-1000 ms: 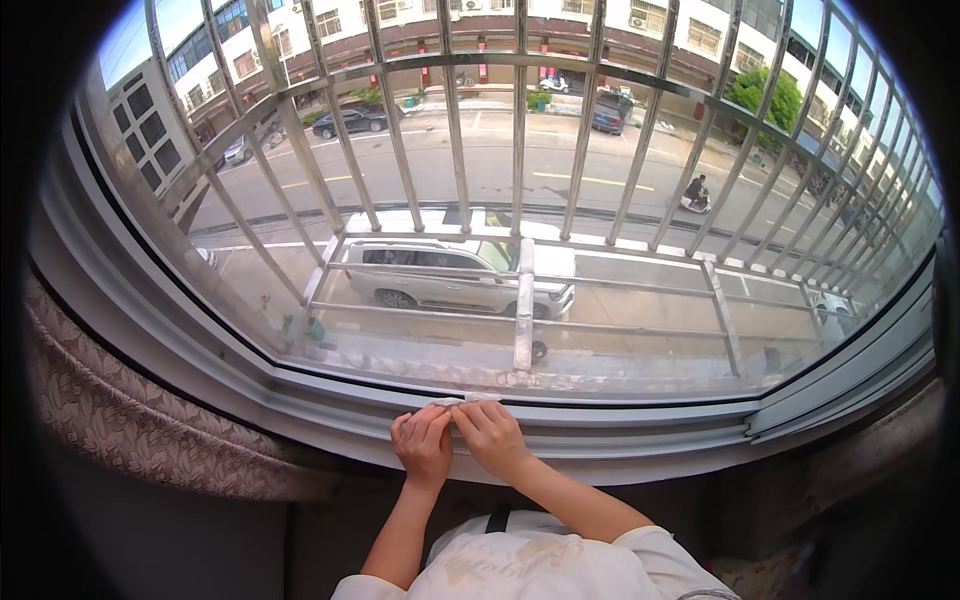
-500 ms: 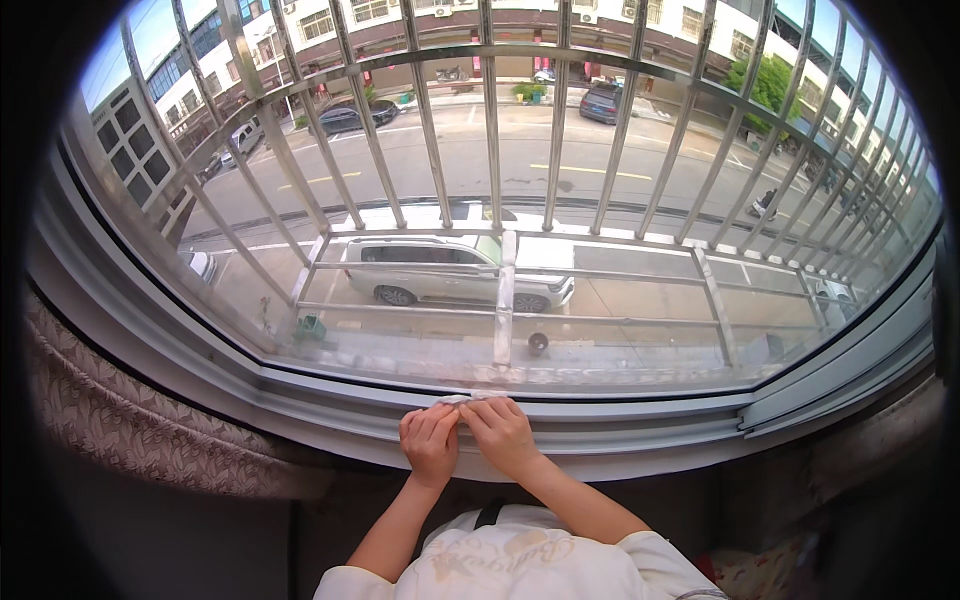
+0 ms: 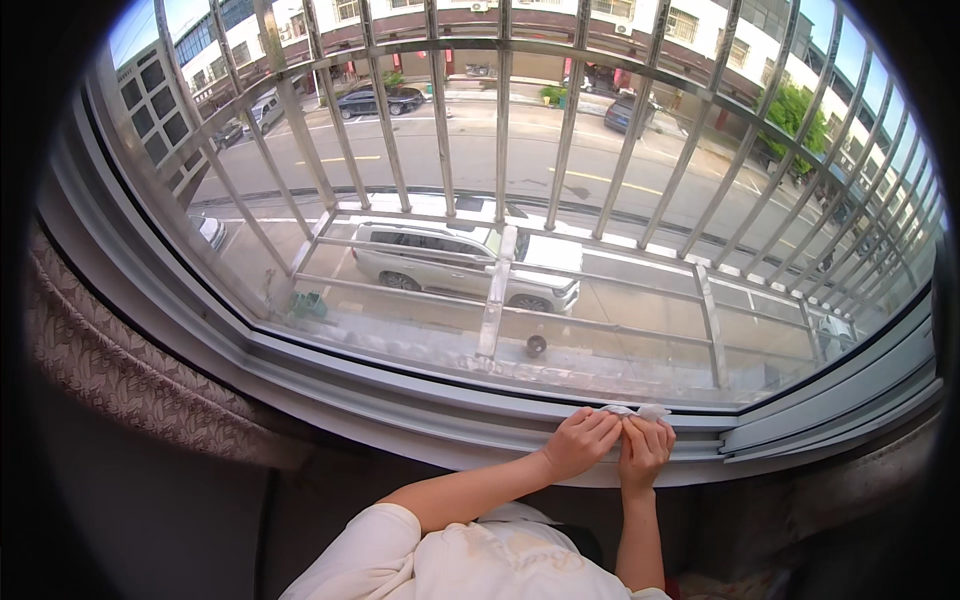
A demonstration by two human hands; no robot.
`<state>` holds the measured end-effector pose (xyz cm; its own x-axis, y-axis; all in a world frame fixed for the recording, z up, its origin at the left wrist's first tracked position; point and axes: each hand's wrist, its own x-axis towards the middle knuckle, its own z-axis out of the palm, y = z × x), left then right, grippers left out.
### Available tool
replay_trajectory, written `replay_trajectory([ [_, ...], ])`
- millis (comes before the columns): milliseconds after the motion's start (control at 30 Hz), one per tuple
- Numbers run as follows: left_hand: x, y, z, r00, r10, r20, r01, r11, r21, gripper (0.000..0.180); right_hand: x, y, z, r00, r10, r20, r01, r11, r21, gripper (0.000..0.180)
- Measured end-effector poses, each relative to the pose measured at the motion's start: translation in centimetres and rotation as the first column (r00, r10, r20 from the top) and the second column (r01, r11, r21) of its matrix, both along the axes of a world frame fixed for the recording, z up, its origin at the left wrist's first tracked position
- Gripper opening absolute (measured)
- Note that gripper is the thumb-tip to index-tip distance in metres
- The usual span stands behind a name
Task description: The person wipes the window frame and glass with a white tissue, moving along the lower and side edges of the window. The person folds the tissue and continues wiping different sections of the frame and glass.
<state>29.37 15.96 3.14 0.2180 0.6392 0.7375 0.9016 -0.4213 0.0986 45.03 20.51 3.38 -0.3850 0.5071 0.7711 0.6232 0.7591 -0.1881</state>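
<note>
A crumpled white cloth or tissue (image 3: pixel 652 411) lies against the lower edge of the window glass, pinched between both hands. My left hand (image 3: pixel 583 441) has its fingers closed on the left part of it. My right hand (image 3: pixel 645 450) grips the right part, with a bunched bit showing above the fingertips. The two hands touch or nearly touch at the fingertips, over the grey metal window frame (image 3: pixel 420 408). Most of the cloth is hidden by the fingers.
Above the frame stands the window pane, with a metal bar grille (image 3: pixel 500 120) outside it. Beyond are a white car (image 3: pixel 440 255) and a street. A patterned curtain (image 3: pixel 130 370) hangs at the left. Sliding-track ridges (image 3: pixel 830 405) run along the right side.
Both hands have slid to the right along the bottom of the window frame, still holding the white cloth. The view has tilted slightly.
</note>
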Motion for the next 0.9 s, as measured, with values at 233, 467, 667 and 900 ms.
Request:
replay_trajectory([
  [233, 2.6, 1.7, -0.5, 0.998, -0.058, -0.012, 0.057, 0.997, -0.050, 0.024, 1.7, 0.6, -0.8, 0.992, -0.081, -0.098, 0.076, 0.996, -0.053, 0.011],
  [467, 0.0, -0.3, -0.8, 0.997, -0.011, 0.070, 0.015, 0.998, -0.062, 0.025, -1.4, -1.0, -0.1, 0.997, -0.050, -0.063, 0.048, 0.998, -0.039, 0.011],
  [667, -7.2, -4.6, 0.0, 0.984, 0.078, 0.161, -0.074, 0.997, -0.029, 0.023, -7.7, -3.2, 0.1, 0.990, 0.129, -0.061, -0.134, 0.988, -0.081, 0.014],
  [900, -16.1, -10.2, 0.5, 0.930, 0.310, 0.197, -0.320, 0.947, 0.019, 0.018, -18.0, -6.8, 0.5, 0.953, 0.304, 0.000, -0.303, 0.950, -0.080, 0.025],
])
